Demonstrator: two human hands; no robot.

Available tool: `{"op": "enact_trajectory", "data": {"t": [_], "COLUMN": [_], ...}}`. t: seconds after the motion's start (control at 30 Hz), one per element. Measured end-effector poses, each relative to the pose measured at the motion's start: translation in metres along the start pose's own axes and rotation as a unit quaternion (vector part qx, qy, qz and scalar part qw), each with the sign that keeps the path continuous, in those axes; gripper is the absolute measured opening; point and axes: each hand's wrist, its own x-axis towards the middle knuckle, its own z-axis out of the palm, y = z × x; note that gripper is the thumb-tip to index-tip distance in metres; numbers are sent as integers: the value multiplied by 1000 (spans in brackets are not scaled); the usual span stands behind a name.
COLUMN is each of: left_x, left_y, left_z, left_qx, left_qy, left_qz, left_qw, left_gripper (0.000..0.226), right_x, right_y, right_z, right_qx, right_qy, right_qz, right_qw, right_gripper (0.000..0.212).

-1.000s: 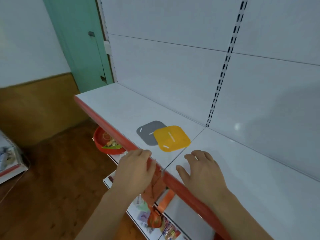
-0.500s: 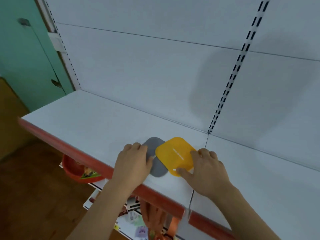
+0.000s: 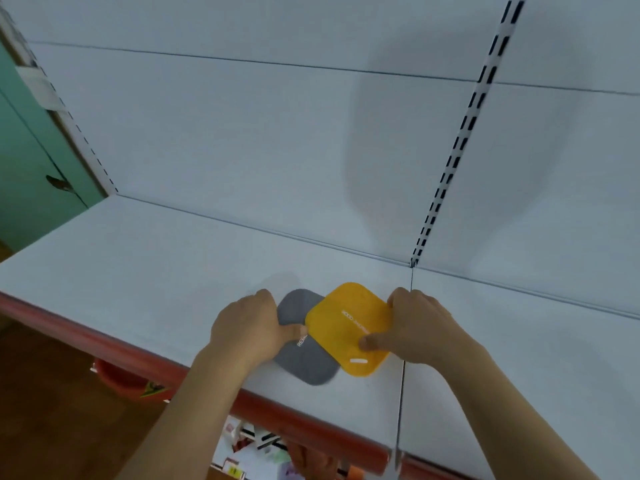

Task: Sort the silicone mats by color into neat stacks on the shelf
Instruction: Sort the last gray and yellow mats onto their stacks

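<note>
A yellow silicone mat (image 3: 349,327) lies on the white shelf (image 3: 145,271), overlapping the right part of a grey silicone mat (image 3: 306,362). My left hand (image 3: 251,329) rests on the grey mat's left side, its thumb pressing the mat near the white lettering. My right hand (image 3: 415,327) holds the yellow mat's right edge, thumb on top of it and fingers along the far corner. Both mats sit near the shelf's front edge, just left of the seam between two shelf boards.
The shelf has a red front strip (image 3: 104,351) and a white back panel with a slotted upright (image 3: 460,147). A lower shelf with packaged goods (image 3: 249,445) and a red bowl (image 3: 121,379) shows below. A green door (image 3: 31,168) stands at the left.
Both hands moved forward from the shelf's front edge onto the mats. The left hand now presses the grey mat and the right hand has taken hold of the yellow mat. The camera moved closer.
</note>
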Motion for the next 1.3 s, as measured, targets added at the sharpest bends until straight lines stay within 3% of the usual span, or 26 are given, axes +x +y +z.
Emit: {"op": "enact_trajectory", "data": {"t": [0.2, 0.33, 0.4, 0.5, 0.57, 0.63, 0.77, 0.87, 0.93, 1.03, 1.13, 1.2, 1.3], "left_x": [3, -3, -4, -2, 0, -2, -3, -9, -13, -20, -35, -47, -71], "left_y": [-3, 1, -2, -11, -15, -16, -15, -8, -1, 13, 35, 54, 91], "left_z": [-2, -1, 0, 3, 2, 0, -1, -4, -5, -10, -14, -10, 1], "left_qx": [-24, -94, -107, -134, -193, -247, -324, -294, -270, -331, -447, -452, -471], "left_qy": [7, 30, 36, 24, 8, -18, -54, -29, 3, 15, -41, -65, -92], "left_qz": [57, 85, 95, 98, 97, 98, 119, 154, 178, 196, 212, 240, 263], "left_qw": [998, 992, 989, 986, 976, 964, 937, 943, 946, 923, 868, 856, 837], "left_gripper": [58, 50, 46, 48, 57, 59, 8, 8, 7, 7, 31, 44, 43], "right_x": [-9, -27, -39, -59, -69, -77, -91, -101, -111, -131, -153, -170, -201], "right_y": [-12, -26, -34, -38, -37, -35, -28, -17, -9, 4, 18, 33, 62], "right_z": [-3, 13, 24, 39, 47, 51, 56, 63, 66, 62, 52, 46, 38], "right_qx": [51, 169, 279, 466, 517, 488, 372, 231, 203, 255, 335, 380, 408], "right_qy": [-8, 68, 149, 237, 259, 283, 340, 371, 385, 415, 456, 477, 511], "right_qz": [50, 52, 47, 65, 86, 101, 114, 92, 86, 96, 96, 92, 88], "right_qw": [997, 982, 947, 850, 811, 820, 856, 895, 896, 868, 819, 787, 752], "right_gripper": [66, 46, 52, 78, 74, 49, 17, 12, 17, 18, 18, 17, 13]}}
